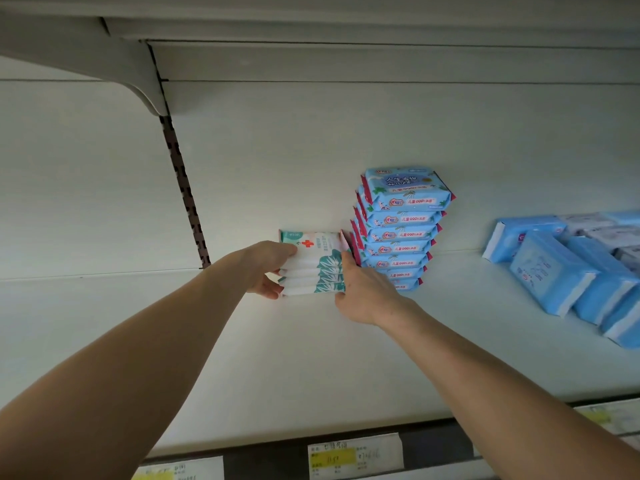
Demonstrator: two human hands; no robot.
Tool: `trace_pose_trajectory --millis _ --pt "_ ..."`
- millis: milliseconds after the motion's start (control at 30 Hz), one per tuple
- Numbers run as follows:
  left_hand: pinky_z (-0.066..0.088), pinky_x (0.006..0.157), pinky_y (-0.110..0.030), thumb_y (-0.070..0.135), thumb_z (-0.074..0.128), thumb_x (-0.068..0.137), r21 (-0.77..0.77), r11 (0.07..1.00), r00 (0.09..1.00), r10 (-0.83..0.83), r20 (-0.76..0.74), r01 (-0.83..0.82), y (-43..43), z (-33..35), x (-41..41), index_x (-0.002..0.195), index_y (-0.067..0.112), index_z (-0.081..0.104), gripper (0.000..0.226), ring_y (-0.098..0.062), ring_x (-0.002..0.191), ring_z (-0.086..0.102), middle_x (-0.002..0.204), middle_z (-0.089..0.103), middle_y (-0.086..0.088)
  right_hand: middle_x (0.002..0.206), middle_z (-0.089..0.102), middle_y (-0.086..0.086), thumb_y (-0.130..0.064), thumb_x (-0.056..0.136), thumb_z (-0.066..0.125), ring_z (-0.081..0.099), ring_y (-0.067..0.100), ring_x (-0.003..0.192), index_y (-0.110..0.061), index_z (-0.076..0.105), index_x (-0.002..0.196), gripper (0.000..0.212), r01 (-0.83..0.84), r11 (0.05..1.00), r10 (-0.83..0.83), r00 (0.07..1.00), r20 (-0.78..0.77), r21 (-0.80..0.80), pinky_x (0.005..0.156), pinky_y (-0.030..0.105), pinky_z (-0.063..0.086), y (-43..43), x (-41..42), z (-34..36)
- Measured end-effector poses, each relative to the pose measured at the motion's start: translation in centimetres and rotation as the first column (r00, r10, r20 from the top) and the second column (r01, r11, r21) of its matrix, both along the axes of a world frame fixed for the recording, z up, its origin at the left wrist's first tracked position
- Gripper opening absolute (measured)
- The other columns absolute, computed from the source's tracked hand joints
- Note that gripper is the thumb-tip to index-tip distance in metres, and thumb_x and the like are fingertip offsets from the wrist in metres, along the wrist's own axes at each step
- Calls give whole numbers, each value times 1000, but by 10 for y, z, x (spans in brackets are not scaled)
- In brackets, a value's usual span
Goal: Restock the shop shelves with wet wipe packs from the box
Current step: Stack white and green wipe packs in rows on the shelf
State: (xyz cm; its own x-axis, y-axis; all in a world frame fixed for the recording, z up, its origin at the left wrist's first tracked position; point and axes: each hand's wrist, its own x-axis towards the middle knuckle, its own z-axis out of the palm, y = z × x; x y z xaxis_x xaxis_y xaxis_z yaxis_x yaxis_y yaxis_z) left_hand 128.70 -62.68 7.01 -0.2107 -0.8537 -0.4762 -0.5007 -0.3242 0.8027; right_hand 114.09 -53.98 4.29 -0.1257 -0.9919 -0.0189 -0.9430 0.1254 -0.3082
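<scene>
White shelf [311, 358] bears the wipe packs [311, 268], stacked between the fingers: left hand [268, 268] and right hand [363, 292] grip opposite ends, blue packs [398, 233] just right. Likely light, soft and slippery; squeeze both ends.

Head camera looks forward, slightly downward, near the shelf [277, 358].
</scene>
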Motion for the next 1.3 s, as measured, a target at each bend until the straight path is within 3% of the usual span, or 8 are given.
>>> trace_pose_trajectory --millis 333,500,700,833,1000,1133,1233,1300 --pt "51 79 -41 37 44 100 -22 999 999 28 45 -27 4 1 2 126 9 49 39 -29 76 61 116 54 -13 104 61 10 -10 94 47 60 27 91 -7 26 144 54 -15 999 12 994 -107 -29 70 35 46 -6 1 9" --pt "48 85 -42 36 47 99 -75 993 993 94 65 -89 14 9 5 139 12 42 47 -29 103 54 136 46 -12 107 63 9 -14 95 48 61 30 98 -11 36 135 42 -59 990 20 955 -297 -124 67 33 38 -3 4 22" --pt "47 90 -43 28 51 98 -148 964 968 235 87 -221 43 24 9 135 8 45 42 -26 114 52 131 49 -12 115 61 10 -13 95 45 57 31 107 -11 46 124 29 -186 967 126 944 -306 -176 71 31 34 6 16 45" --pt "52 85 -40 20 49 96 -272 926 943 307 129 -264 72 25 7 120 11 52 26 -27 99 61 112 59 -13 124 57 11 -13 96 44 52 30 116 -8 54 118 24 -270 949 212 929 -303 -163 76 29 35 21 21 54" --pt "55 85 -39 13 50 94 -372 830 873 479 94 -415 125 23 23 137 14 48 43 -32 98 66 99 61 -11 122 59 13 -18 97 45 55 32 112 -8 59 112 23 -427 893 367 874 -320 -144 78 30 39 48 35 55" --pt "48 67 -31 10 49 94 -358 751 797 604 32 -555 192 22 55 139 12 45 45 -20 72 56 91 55 -6 114 61 12 -16 96 44 56 32 104 -10 60 107 20 -582 804 528 794 -300 -125 71 29 35 86 71 56" --pt "47 68 -32 10 48 96 -340 695 725 687 54 -633 244 21 84 140 11 43 45 -22 74 55 100 56 -10 97 59 11 -13 94 45 55 32 92 -13 54 83 14 -688 719 646 714 -272 -99 67 28 34 121 111 58" --pt "48 71 -34 9 47 96 -337 645 665 743 68 -686 280 20 106 140 9 42 45 -24 78 55 106 54 -13 88 53 8 -14 93 48 53 30 86 -12 55 85 11 -748 659 712 655 -255 -79 66 28 34 146 141 58"
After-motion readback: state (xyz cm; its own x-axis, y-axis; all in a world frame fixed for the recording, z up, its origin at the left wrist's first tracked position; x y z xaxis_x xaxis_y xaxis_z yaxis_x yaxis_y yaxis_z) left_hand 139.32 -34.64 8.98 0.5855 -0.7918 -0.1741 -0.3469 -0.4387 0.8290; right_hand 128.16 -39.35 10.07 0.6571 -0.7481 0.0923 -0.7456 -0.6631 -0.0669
